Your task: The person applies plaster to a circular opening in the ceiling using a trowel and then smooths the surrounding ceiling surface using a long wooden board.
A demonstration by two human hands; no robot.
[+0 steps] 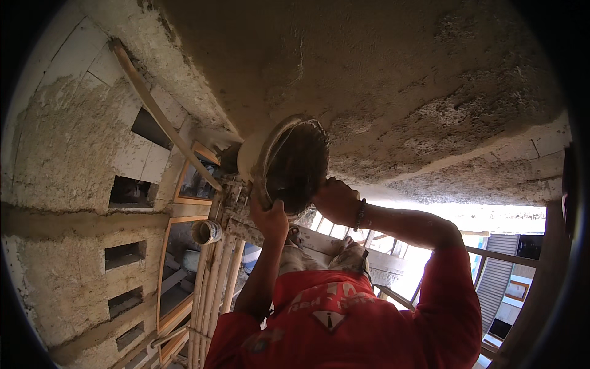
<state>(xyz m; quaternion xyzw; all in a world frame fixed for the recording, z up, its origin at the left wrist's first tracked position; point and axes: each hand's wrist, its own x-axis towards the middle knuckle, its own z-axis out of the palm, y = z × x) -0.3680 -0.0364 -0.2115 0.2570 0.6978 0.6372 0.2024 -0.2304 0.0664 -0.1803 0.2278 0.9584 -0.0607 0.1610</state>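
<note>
A mortar-caked bucket (pixel 253 154) is tipped on its side, with its dark mouth turned toward the right. My left hand (pixel 270 220) is closed round the lower rim, thumb on the inner side. At the right edge of the mouth my right hand (pixel 337 202), with a dark bracelet at the wrist, is curled into a fist. Whether it grips the rim or something inside the bucket is hidden. What lies in the bucket is too dark to make out.
Brown, partly rough plaster (pixel 369 80) spreads overhead. At left stands a block wall (pixel 55 154) with square openings and a leaning wooden pole (pixel 147 98). A small white pail (pixel 209 232) sits beside bamboo poles (pixel 212 289). Scaffold planks (pixel 243 230) lie below the bucket.
</note>
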